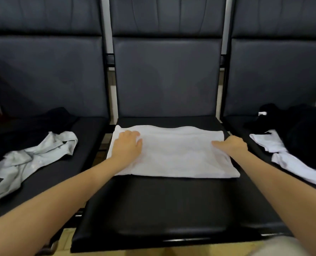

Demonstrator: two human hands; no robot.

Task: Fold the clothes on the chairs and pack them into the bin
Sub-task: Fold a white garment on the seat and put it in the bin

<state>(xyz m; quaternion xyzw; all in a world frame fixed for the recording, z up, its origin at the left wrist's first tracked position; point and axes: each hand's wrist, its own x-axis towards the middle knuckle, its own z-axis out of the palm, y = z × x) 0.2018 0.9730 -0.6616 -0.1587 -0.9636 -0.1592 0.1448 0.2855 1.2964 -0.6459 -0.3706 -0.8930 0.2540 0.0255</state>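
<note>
You're facing pale wall (105, 19) strips showing between the dark padded backrests (166, 74). A black crossbar (110, 59) runs behind them. Below the seat edge you can see tan floor (181, 252).

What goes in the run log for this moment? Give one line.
stage: folding | white garment flat on middle seat | left hand, right hand pressing it | bin unseen
</note>
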